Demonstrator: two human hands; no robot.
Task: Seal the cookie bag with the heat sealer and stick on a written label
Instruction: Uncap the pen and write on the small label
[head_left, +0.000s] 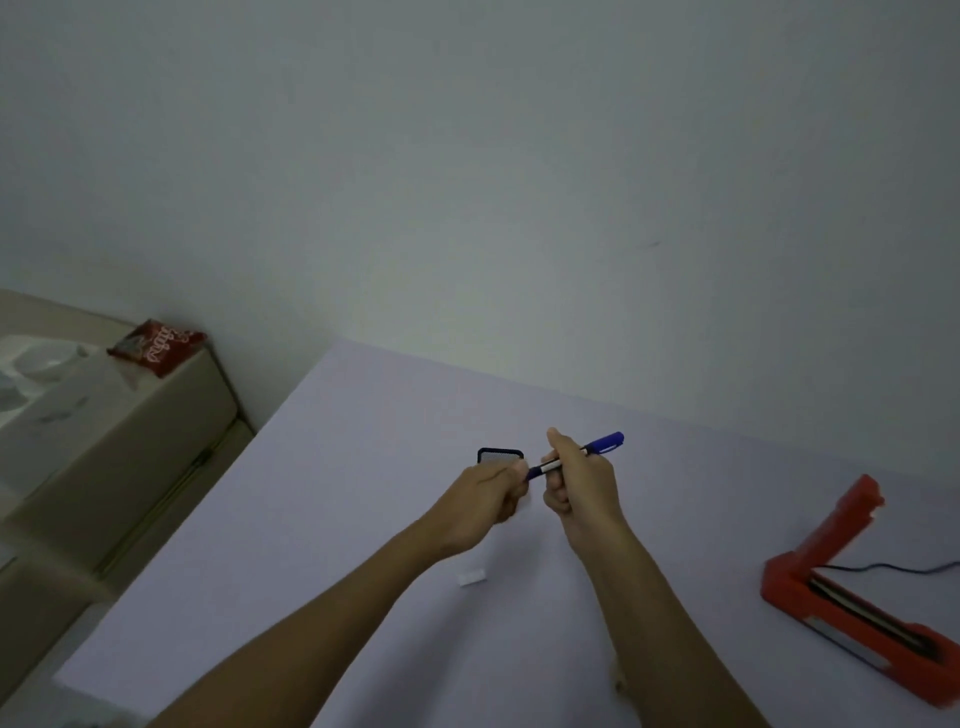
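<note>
My right hand (579, 486) grips the barrel of a blue pen (602, 444) above the middle of the table. My left hand (491, 493) is closed on the pen's other, dark end; I cannot see whether that end has a cap. A small white label (472, 577) lies flat on the table just below my hands. The red heat sealer (810, 571) stands at the right with its arm raised. The red cookie bag (156, 345) lies on a beige cabinet at the far left, away from the table.
A black mesh holder (500, 454) stands right behind my left hand. The sealer's black cord (893, 567) runs off to the right. The lilac table (311, 519) meets the wall at its far edge. White dishes (36, 364) sit on the cabinet.
</note>
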